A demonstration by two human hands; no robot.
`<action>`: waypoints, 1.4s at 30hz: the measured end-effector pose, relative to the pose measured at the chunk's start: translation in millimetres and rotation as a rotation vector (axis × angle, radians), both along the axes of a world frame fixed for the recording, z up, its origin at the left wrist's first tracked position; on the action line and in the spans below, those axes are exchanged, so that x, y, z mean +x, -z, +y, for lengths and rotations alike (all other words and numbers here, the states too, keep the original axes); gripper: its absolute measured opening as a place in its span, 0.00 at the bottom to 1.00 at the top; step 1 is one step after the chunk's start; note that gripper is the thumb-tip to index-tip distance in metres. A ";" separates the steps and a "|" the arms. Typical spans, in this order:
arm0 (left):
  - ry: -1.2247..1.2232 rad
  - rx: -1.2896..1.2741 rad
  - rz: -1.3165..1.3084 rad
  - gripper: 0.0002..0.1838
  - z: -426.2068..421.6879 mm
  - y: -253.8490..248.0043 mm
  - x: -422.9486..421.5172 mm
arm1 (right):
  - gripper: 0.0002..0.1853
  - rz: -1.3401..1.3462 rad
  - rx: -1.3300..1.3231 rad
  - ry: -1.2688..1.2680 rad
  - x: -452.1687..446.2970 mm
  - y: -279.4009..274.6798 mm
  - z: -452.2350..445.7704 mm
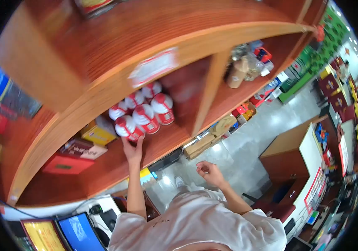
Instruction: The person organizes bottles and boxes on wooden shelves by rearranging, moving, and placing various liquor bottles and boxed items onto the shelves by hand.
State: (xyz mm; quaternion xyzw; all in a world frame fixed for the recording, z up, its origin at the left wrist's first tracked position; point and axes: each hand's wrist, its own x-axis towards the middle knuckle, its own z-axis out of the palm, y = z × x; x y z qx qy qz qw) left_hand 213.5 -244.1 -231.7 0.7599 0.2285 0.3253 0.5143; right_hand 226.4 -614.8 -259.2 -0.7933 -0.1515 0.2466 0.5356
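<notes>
Standing upright on the shelf (pixel 168 141), the nearest red-and-white bottle (pixel 127 127) is directly beyond the left hand (pixel 133 153), which touches its lower side; I cannot tell if it grips. Farther away, the right hand (pixel 213 175) is loosely curled, its contents unclear.

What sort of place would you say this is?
Probably a shop or a similar service area: red-and-white bottles or cans grouped on a wooden shelf, a counter across the aisle, and a blue-lit screen by the shelving.
</notes>
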 end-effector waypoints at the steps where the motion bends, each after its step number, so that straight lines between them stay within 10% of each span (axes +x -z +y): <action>1: 0.013 0.017 0.007 0.39 6.4 9.8 -0.7 | 0.12 -0.027 0.019 -0.002 0.6 8.2 -8.6; 6: -0.038 -0.064 -0.246 0.52 -13.4 6.7 -3.7 | 0.15 -0.053 0.077 -0.079 -1.9 30.4 -54.1; 14: -0.447 -0.118 -0.162 0.13 -162.4 30.3 -75.4 | 0.17 -0.055 -0.028 -0.071 27.1 54.8 -237.1; 27: 0.332 0.151 0.509 0.09 -375.3 52.3 55.0 | 0.13 0.014 -0.004 0.375 92.0 77.6 -446.9; 33: 0.563 -0.292 0.754 0.06 -381.0 209.0 77.6 | 0.11 0.043 0.075 0.473 109.0 85.5 -445.2; 35: 0.635 0.079 1.234 0.11 -384.5 254.4 71.1 | 0.10 0.041 0.094 0.510 122.5 78.2 -458.3; 37: 1.221 0.966 1.290 0.16 -394.9 281.5 58.4 | 0.10 0.012 0.050 0.622 151.0 79.3 -490.1; 39: 0.886 0.339 0.514 0.14 -451.3 220.4 83.6 | 0.09 -0.053 -0.006 0.748 193.6 76.2 -533.6; 42: 0.864 0.106 0.818 0.13 -478.7 257.4 148.6 | 0.08 -0.159 -0.134 0.887 255.6 50.4 -597.9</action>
